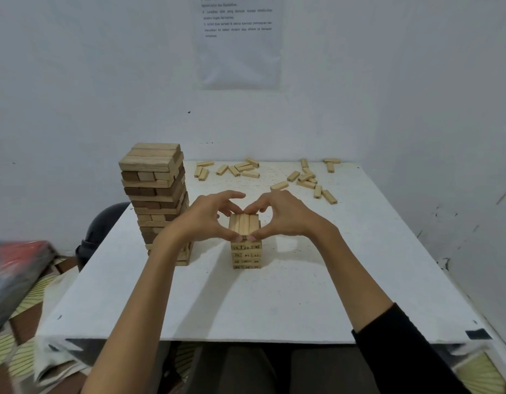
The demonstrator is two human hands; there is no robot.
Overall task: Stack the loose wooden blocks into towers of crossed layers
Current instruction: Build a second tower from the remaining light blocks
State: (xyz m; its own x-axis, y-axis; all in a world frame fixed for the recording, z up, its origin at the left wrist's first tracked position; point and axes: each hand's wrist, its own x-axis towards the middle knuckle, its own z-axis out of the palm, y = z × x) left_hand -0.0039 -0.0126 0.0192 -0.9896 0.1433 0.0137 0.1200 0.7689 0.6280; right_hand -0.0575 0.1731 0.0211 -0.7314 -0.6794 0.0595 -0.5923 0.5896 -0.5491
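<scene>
- A small tower of pale numbered blocks is seen at the middle of a white table, directly ahead of the person.
- Its top layer is framed by the left hand and the right hand, fingers curved, thumb tips pressed to its near edge; nothing is lifted.
- The three top blocks are laid with long axes pointing away from the person, crossing the layer below.
- Loose blocks are scattered far behind, the thicker group to the right, nearer the right hand.
- A taller tower of larger blocks is seen to the left.
</scene>
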